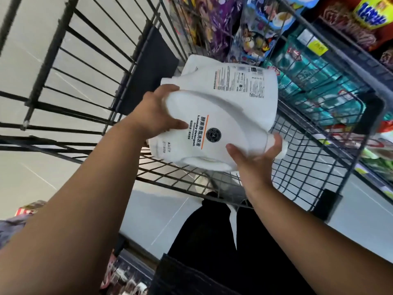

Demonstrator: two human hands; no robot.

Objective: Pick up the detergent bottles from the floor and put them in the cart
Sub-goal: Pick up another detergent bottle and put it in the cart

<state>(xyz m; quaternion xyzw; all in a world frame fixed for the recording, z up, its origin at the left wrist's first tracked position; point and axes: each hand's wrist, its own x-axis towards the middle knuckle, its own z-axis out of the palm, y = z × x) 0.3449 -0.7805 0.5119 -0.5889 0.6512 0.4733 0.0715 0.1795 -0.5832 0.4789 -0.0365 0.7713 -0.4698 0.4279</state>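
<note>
I hold a large white laundry detergent bottle (204,137) on its side over the black wire cart (314,150). My left hand (157,113) grips its base end at the left. My right hand (255,158) holds the neck end near the white cap at the lower right. A second white detergent bottle (240,81) with a printed back label lies inside the cart, right behind and partly under the one I hold. The two bottles touch or nearly touch.
Store shelves with colourful snack bags (214,20) and teal packages (314,81) run along the right and top. The cart's black bar walls (70,86) rise at the left. Grey floor tiles (161,213) and my black trousers (212,241) lie below. Packaged goods (27,209) show at lower left.
</note>
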